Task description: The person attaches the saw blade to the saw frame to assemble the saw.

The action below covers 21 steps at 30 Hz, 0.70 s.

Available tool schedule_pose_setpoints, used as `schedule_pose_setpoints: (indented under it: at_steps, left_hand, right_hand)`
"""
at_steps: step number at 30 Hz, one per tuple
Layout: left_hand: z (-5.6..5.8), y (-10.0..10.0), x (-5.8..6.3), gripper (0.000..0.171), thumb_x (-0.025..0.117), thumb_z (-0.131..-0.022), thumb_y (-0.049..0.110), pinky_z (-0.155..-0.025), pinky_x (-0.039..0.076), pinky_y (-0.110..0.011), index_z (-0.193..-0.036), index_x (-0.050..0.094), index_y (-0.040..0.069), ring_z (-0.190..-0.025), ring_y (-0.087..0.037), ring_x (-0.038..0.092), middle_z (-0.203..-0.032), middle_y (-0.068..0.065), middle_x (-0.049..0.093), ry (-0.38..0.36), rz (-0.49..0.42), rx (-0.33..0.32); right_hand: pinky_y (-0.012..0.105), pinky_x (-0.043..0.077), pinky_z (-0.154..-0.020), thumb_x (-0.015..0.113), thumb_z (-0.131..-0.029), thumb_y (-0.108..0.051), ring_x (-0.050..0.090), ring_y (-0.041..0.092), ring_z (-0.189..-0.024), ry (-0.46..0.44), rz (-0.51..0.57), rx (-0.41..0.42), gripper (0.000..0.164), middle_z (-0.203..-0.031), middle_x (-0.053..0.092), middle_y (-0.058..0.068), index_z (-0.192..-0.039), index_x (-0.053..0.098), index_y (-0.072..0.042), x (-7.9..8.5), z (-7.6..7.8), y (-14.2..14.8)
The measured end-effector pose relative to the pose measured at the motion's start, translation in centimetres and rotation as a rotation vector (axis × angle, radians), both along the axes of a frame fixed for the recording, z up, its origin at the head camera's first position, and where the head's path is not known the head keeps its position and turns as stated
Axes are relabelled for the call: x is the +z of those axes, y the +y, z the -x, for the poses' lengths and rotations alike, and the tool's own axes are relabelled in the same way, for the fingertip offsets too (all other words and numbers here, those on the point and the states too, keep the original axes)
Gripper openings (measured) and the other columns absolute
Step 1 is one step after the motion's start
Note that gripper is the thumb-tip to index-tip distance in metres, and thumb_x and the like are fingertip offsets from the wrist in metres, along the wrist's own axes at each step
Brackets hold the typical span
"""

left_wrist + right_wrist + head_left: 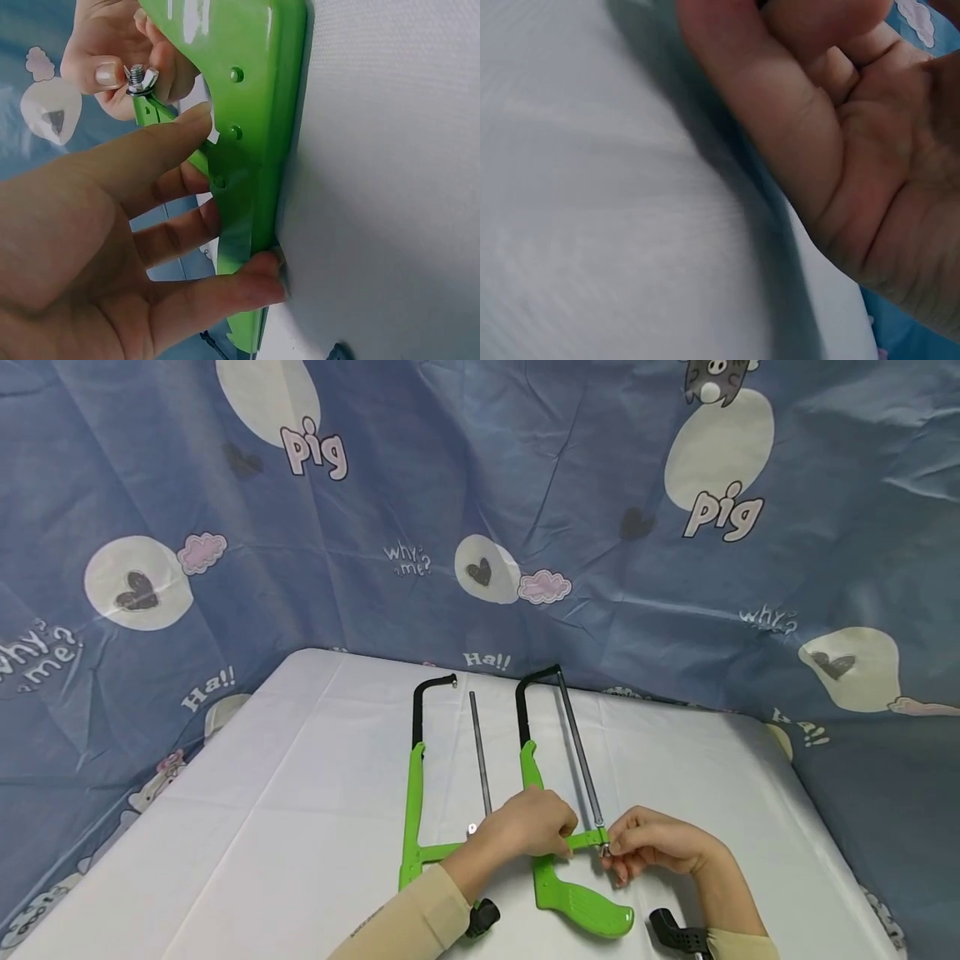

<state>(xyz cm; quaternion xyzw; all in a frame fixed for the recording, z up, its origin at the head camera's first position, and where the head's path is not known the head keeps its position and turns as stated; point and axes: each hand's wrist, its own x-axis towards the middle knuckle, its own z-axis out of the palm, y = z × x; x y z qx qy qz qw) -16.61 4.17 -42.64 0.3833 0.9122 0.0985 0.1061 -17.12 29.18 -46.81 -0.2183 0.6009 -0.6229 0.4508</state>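
Observation:
A hacksaw (583, 906) with a green frame and handle and a black front bow lies on the white table, its grey blade (579, 743) spanning the right side. My left hand (534, 823) grips the green frame above the handle, thumb and fingers around it in the left wrist view. At the end of the crossbar, my right hand (663, 843) pinches the wing nut (142, 79) on its threaded bolt. Curled fingers and the palm of that hand fill much of the right wrist view, where the nut is hidden.
To the left lies a second green hacksaw (413, 802) with nothing on its front hook. Between the two saws is a loose grey blade (480, 747), partly covered by the left arm. A blue printed cloth (405, 493) hangs behind the white table (277, 827).

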Motion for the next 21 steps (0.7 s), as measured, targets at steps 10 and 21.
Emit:
schedule_pose_setpoints:
  at_steps: [10,21]
  left_hand:
    - [-0.24,0.34,0.1,0.034,0.08,-0.082,0.037,-0.057,0.035,-0.02,-0.063,0.057,0.021,-0.054,-0.005,0.043,-0.057,0.012,0.05,0.048,0.045,0.015]
    - [-0.45,0.75,0.07,0.026,0.087,-0.073,0.033,-0.057,0.041,-0.019,-0.067,0.066,0.021,-0.059,-0.003,0.049,-0.063,0.012,0.06,0.072,0.091,0.031]
  right_hand:
    - [0.018,0.05,-0.057,0.053,-0.095,-0.004,0.064,0.006,-0.06,0.08,-0.046,0.014,0.036,-0.069,0.069,-0.003,-0.089,0.051,0.031,0.44,-0.18,0.18]
    - [0.018,0.049,-0.052,0.056,-0.094,-0.006,0.056,0.002,-0.052,0.118,-0.18,-0.008,0.04,-0.065,0.066,-0.005,-0.088,0.053,0.033,0.6,-0.43,0.07]
